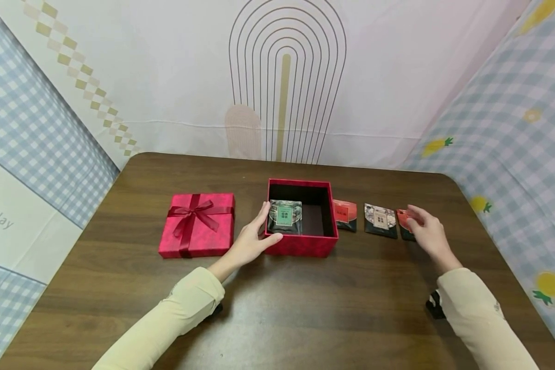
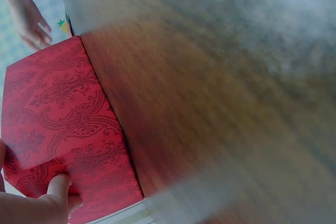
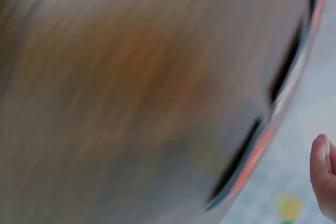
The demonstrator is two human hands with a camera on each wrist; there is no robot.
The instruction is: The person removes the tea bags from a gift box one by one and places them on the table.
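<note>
A red patterned gift box (image 1: 300,245) stands without its lid at the table's middle. My left hand (image 1: 251,237) holds its near left corner, thumb on the front wall and fingers along the left side; the left wrist view shows the thumb (image 2: 59,186) against the red wall. Inside the box, at the left, lies a green-labelled sachet (image 1: 284,217). On the right, my right hand (image 1: 427,231) hovers over a red-and-black sachet (image 1: 403,220), partly hiding it. Its fingers hang loosely bent, with nothing between them. In the right wrist view the hand (image 3: 324,174) shows only at the edge.
Left of the box lies its red lid (image 1: 196,244) with a dark red ribbon bow. A pale floral sachet (image 1: 380,221) and an orange-red sachet (image 1: 345,211) lie between the box and my right hand. Beyond the wooden table (image 1: 333,308) hangs a patterned cloth (image 1: 176,77).
</note>
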